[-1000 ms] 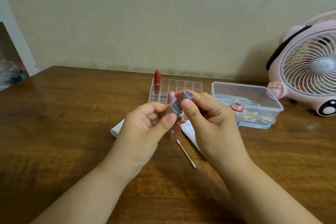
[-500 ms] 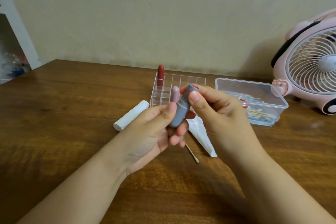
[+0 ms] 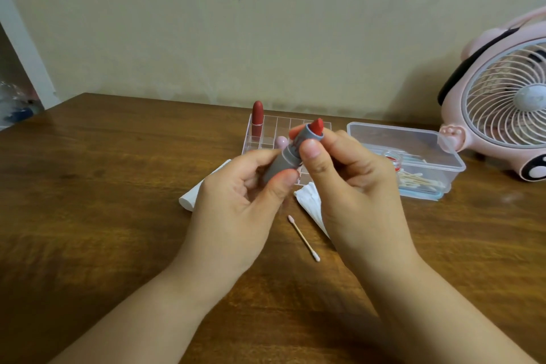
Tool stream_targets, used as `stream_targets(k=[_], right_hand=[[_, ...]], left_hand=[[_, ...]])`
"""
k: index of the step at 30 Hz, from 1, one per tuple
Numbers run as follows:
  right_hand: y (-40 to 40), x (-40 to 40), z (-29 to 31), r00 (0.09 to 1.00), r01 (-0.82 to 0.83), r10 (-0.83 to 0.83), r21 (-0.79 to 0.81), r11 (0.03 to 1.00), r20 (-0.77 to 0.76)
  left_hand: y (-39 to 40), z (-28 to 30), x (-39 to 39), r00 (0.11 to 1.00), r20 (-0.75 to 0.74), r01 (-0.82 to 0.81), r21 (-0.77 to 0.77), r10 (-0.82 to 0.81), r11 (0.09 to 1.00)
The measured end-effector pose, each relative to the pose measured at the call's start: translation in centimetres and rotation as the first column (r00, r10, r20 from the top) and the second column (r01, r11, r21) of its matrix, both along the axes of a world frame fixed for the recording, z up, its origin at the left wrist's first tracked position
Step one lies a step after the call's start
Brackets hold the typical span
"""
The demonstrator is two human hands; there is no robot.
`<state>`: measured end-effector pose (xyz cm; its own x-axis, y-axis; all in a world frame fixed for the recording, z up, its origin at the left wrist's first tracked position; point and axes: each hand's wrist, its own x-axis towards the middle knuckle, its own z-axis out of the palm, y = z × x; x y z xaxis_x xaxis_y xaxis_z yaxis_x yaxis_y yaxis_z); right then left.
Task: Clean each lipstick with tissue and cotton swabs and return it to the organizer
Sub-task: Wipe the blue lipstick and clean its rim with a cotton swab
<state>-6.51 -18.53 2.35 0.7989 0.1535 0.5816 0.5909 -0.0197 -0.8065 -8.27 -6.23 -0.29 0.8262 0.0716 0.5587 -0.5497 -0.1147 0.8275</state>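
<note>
Red bullet (image 3: 317, 126) newly above gray lipstick (image 3: 288, 156)

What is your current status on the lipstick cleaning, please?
Left hand grips grey lipstick base; right hand pinches its upper barrel. Red bullet showing, uncapped. Cotton swab lies on table, nothing blocking.

Grey lipstick tube (image 3: 285, 161), red stick at the tip, gripped by both hands. Dark red lipstick (image 3: 257, 117) upright in the clear organizer (image 3: 276, 127); pale pink lipstick (image 3: 282, 142) beside. White tissue (image 3: 311, 204) and a white roll (image 3: 192, 195). Swab (image 3: 303, 238) with tan stem, pinkish near tip, white far tip. Clear box (image 3: 413, 142) with pale blue base, tan swabs (image 3: 413, 179) and a red-rimmed jar (image 3: 394, 159) inside. Pink fan (image 3: 502, 103) with white grille, grey hub, black trim. Brown wood-grain table (image 3: 103, 186). Beige wall (image 3: 236, 23).
</note>
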Motion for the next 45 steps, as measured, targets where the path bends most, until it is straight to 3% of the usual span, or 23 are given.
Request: stream_targets(k=[3,5,7,8,11,14,17,20,23,27,30,32,33,35,38,41,45], right_hand=[[0.3,0.0,0.1,0.997,-0.03,0.032,0.033,0.999,-0.069],[0.1,0.0,0.4,0.993,-0.026,0.028,0.022,0.999,-0.114],[-0.3,0.1,0.6,0.98,-0.087,0.087,0.011,0.996,-0.178],[-0.4,0.2,0.6,0.966,-0.138,0.14,0.022,0.99,-0.216],[-0.7,0.3,0.5,0.912,-0.239,0.264,0.116,0.964,-0.314],[-0.7,0.3,0.6,0.906,-0.25,0.283,0.142,0.958,-0.315],[-0.7,0.2,0.6,0.916,-0.234,0.265,0.137,0.963,-0.301],[-0.4,0.1,0.3,0.936,-0.222,0.251,0.139,0.965,-0.247],[-0.4,0.1,0.2,0.971,-0.166,0.175,0.069,0.984,-0.163],[-0.3,0.1,-0.1,0.996,-0.067,0.067,0.011,0.998,-0.054],[0.8,-0.1,-0.8,0.999,0.02,-0.018,-0.055,0.998,0.03],[1.3,-0.4,-0.8,0.998,0.046,-0.043,-0.054,0.997,0.041],[1.4,-0.5,-0.5,0.998,0.057,-0.055,-0.056,0.997,0.031],[1.0,-0.5,0.2,0.999,0.04,-0.041,-0.062,0.997,-0.027],[-0.3,0.0,0.8,0.977,-0.052,0.053,0.009,0.999,-0.205],[-0.7,0.3,0.7,0.931,-0.166,0.197,0.125,0.978,-0.307],[-0.7,0.3,0.6,0.905,-0.206,0.246,0.147,0.967,-0.346]], left_hand=[[0.0,-0.6,0.1,0.977,0.129,-0.189,0.148,0.17,0.971],[0.1,-0.7,0.4,0.992,0.04,-0.128,0.155,0.123,0.98],[0.2,-0.3,0.9,0.977,-0.197,0.081,0.022,-0.075,0.996],[0.3,-0.1,1.0,0.927,-0.303,0.198,-0.1,-0.22,0.975],[0.6,0.6,0.9,0.704,-0.38,0.418,-0.462,-0.601,0.782],[0.9,1.0,0.9,0.643,-0.375,0.431,-0.544,-0.668,0.72],[0.7,1.1,0.7,0.662,-0.357,0.422,-0.55,-0.659,0.721],[0.5,0.8,0.7,0.743,-0.345,0.375,-0.495,-0.573,0.784],[0.4,0.4,0.7,0.855,-0.282,0.333,-0.346,-0.436,0.877],[-0.1,0.1,0.3,0.987,-0.06,0.147,-0.061,-0.151,0.987],[-0.3,-0.8,0.1,0.969,0.137,-0.224,0.121,0.207,0.967],[-0.2,-1.0,0.1,0.928,0.207,-0.343,0.155,0.309,0.926],[-0.2,-0.8,0.1,0.94,0.177,-0.319,0.149,0.293,0.936],[0.0,-0.2,0.2,0.991,-0.029,-0.128,0.105,0.132,0.986],[0.7,0.5,0.8,0.922,-0.307,0.179,-0.195,-0.234,0.964],[1.2,1.4,0.9,0.775,-0.385,0.325,-0.435,-0.5,0.839],[1.1,1.3,0.8,0.766,-0.399,0.345,-0.408,-0.505,0.845]])
